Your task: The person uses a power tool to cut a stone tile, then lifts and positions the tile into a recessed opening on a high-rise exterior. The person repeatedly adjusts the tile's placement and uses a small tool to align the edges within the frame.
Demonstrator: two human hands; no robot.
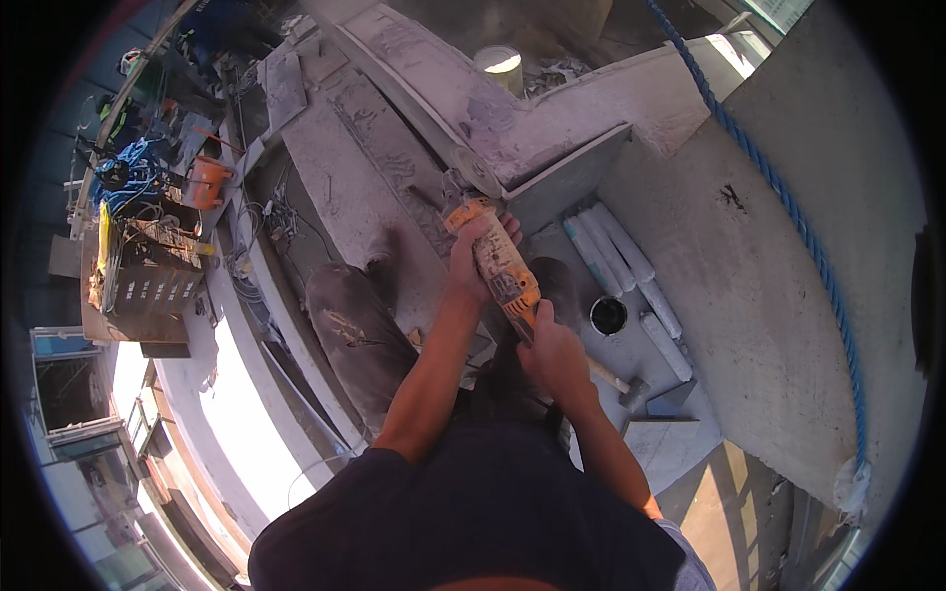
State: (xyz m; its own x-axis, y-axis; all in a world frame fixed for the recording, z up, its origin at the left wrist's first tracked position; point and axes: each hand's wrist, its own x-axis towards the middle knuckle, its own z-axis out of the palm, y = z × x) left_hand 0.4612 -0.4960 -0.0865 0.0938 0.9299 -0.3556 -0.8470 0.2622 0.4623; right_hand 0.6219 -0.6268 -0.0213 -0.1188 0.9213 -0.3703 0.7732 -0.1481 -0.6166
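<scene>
Between my knees I hold a dusty yellow angle grinder (pixel 505 268) with both hands. My left hand (pixel 471 258) wraps around its front body just behind the head. Farther back, my right hand (pixel 554 355) is closed round the rear handle. The round disc (pixel 477 171) at the far end lies against or close to the edge of a pale dusty ledge (pixel 552 148); contact cannot be told. A flat upright panel (pixel 572 169) stands just right of the disc.
White sealant tubes (pixel 631 241), an open can with dark contents (pixel 608 315) and a hammer (pixel 635 392) lie to my right. A blue rope (pixel 778 187) hangs along the right wall. At left are a crate (pixel 153 281) and an orange container (pixel 207 182). A bucket (pixel 500 65) stands beyond.
</scene>
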